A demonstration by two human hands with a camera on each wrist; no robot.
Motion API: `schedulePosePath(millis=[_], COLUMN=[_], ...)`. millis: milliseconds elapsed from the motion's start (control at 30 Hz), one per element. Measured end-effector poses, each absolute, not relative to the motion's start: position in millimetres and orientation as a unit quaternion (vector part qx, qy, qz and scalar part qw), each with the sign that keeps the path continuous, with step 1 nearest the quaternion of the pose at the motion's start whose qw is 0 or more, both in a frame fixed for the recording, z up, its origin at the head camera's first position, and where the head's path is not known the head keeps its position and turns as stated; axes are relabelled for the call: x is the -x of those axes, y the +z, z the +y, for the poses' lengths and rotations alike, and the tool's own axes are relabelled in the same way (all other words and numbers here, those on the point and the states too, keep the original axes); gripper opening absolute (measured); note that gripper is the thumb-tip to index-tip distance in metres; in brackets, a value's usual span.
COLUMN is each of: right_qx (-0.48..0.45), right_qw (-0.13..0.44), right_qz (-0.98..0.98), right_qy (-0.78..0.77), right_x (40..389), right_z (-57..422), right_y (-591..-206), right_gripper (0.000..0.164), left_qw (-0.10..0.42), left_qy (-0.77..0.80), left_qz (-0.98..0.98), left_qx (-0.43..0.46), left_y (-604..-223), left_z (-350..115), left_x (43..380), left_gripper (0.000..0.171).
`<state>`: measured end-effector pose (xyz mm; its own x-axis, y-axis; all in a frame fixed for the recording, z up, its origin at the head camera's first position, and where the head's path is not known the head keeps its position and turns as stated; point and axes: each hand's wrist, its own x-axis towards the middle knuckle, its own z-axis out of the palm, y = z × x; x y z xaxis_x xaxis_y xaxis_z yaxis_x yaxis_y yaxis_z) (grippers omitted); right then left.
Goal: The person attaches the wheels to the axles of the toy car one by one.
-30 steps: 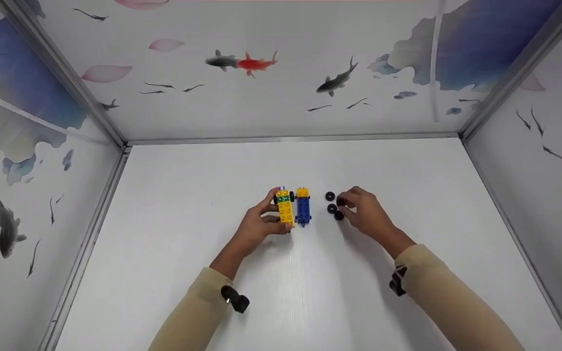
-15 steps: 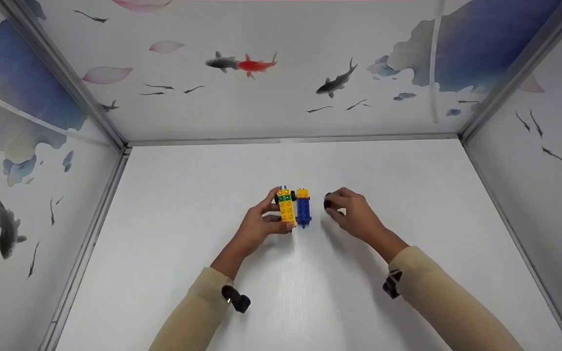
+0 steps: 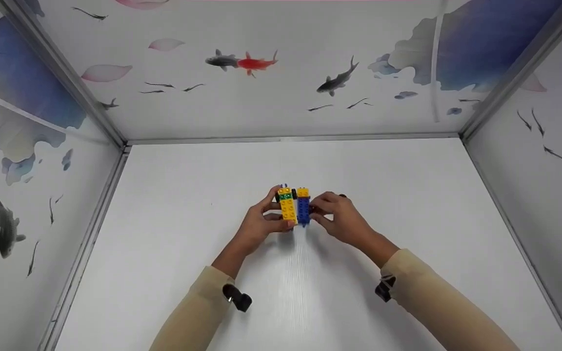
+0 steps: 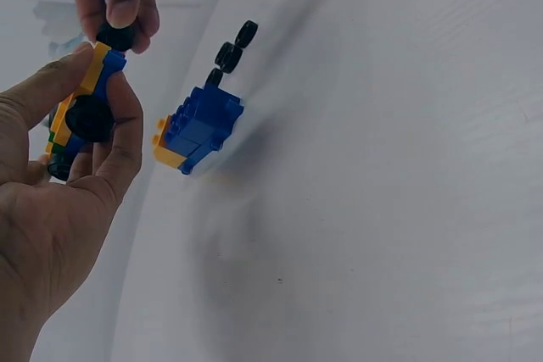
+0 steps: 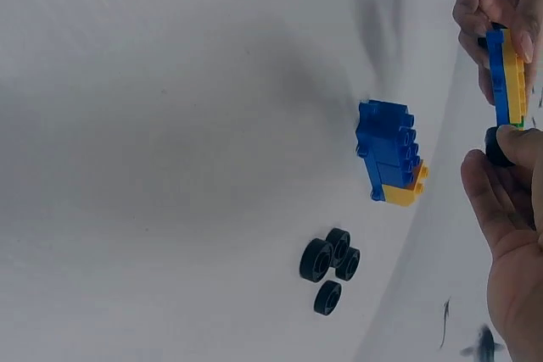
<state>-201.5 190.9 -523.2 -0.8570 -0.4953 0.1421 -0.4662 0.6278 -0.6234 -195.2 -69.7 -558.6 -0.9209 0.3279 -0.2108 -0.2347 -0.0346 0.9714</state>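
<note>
A toy car of yellow, green and blue building bricks (image 3: 287, 207) is held up by my left hand (image 3: 260, 226), thumb on one side and fingers on the other. Black wheels (image 4: 90, 118) are fitted on the car. My right hand (image 3: 347, 219) pinches a loose black wheel (image 4: 115, 37) between thumb and fingers. In both wrist views this wheel (image 5: 495, 148) is right at one end of the car. A second brick vehicle (image 5: 386, 146), blue with a yellow end and without wheels, stands on the table. In the head view it appears between the car and my right fingers.
Several loose black wheels (image 5: 331, 256) lie in a cluster on the white table (image 3: 188, 195), beyond the second vehicle; my right hand hides most of them in the head view. Printed panels with fish (image 3: 337, 80) wall the table at the back and sides.
My right hand has left the wheel cluster and moved left with one wheel, up to the brick vehicles. My left hand and its car have barely moved.
</note>
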Motion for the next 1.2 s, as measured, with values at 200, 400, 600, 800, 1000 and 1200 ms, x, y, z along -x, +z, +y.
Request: schedulePosePath(millis=[200, 400, 600, 800, 1000, 1200], right_qx=[0.306, 0.314, 0.316, 0.312, 0.316, 0.305], right_qw=[0.025, 0.035, 0.039, 0.043, 0.037, 0.049], right_qz=[0.885, 0.881, 0.881, 0.882, 0.881, 0.874], right_qy=[-0.349, -0.351, -0.352, -0.351, -0.351, -0.375], right_x=[197.6, 196.0, 195.7, 195.3, 195.0, 193.5], right_z=[185.5, 183.5, 182.3, 181.6, 180.3, 180.4], right_y=[-521.3, -523.7, -526.7, -529.1, -529.0, -530.2], right_gripper=[0.027, 0.028, 0.029, 0.029, 0.029, 0.028], left_qw=[0.194, 0.191, 0.190, 0.189, 0.188, 0.188], left_qy=[0.717, 0.719, 0.725, 0.724, 0.723, 0.721], left_qz=[0.668, 0.667, 0.661, 0.663, 0.664, 0.666], left_qx=[-0.034, -0.034, -0.036, -0.036, -0.039, -0.035], left_y=[-559.0, -559.4, -558.3, -557.9, -557.5, -557.0], left_z=[-68.5, -67.9, -68.0, -68.2, -68.6, -69.0], left_x=[195.6, 195.3, 193.4, 191.2, 191.4, 190.9], left_gripper=[0.112, 0.110, 0.108, 0.108, 0.110, 0.109])
